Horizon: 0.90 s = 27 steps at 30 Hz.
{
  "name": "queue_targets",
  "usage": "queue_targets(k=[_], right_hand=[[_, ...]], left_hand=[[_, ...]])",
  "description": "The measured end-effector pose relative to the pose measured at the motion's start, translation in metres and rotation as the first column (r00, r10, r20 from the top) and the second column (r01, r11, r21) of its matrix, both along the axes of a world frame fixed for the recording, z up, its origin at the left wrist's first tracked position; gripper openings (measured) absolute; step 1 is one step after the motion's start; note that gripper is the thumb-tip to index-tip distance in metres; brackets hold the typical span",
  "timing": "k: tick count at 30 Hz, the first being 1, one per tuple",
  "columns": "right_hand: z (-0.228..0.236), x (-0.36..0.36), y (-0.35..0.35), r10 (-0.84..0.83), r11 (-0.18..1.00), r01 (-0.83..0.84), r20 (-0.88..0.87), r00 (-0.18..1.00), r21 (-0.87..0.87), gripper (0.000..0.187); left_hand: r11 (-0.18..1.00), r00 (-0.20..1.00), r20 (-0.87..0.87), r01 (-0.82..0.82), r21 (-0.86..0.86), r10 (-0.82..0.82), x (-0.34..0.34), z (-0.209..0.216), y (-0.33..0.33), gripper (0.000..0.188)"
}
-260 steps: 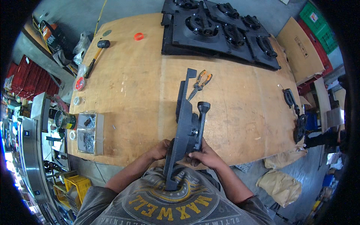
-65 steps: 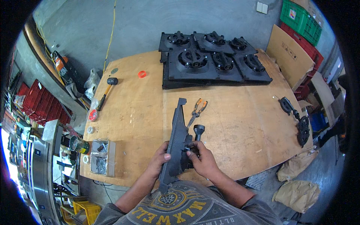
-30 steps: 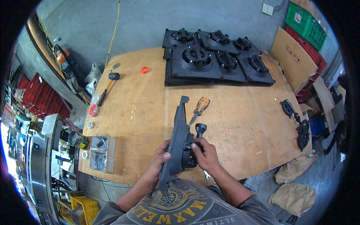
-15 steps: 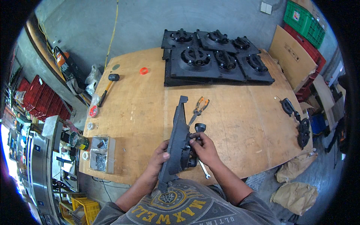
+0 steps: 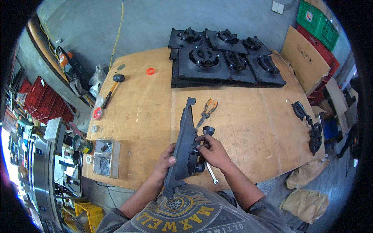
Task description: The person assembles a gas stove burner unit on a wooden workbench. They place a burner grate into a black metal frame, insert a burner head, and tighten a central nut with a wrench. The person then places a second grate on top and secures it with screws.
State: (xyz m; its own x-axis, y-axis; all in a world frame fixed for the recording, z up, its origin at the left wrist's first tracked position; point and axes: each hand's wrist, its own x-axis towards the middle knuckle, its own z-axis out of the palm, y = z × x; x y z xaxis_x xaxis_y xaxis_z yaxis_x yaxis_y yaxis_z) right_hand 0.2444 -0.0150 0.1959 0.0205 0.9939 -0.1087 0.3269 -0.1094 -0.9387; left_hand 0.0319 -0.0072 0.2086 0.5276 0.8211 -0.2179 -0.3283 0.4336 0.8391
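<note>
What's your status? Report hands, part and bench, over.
Left hand grips the long black panel stood on edge. Right hand on its black knob fitting. Wrench and pliers alongside, nothing blocking.

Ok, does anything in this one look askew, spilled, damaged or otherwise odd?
Nothing stands out. The long black panel stands on edge by design, steadied by the left hand while the right hand works its fittings. Pliers, wrench and mallet lie flat on the table.
</note>
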Motion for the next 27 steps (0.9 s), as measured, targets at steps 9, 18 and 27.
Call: queue_targets(k=[9,18,27], right_hand=[[0.015,-0.003,-0.018,0.098,0.987,-0.105,0.063,0.993,0.124,0.023],[0.022,-0.010,-0.018,0.089,0.986,-0.121,0.248,0.965,0.117,0.022],[0.016,-0.016,-0.020,0.087,0.983,-0.138,0.362,0.928,0.118,0.025]], left_hand=[[1.000,1.000,0.010,-0.010,-0.021,0.010,0.001,0.008,-0.001,0.094],[1.000,1.000,-0.011,-0.025,-0.001,0.025,0.002,0.008,-0.002,0.093],[1.000,1.000,0.007,-0.019,-0.002,0.019,0.000,0.003,0.001,0.094]])
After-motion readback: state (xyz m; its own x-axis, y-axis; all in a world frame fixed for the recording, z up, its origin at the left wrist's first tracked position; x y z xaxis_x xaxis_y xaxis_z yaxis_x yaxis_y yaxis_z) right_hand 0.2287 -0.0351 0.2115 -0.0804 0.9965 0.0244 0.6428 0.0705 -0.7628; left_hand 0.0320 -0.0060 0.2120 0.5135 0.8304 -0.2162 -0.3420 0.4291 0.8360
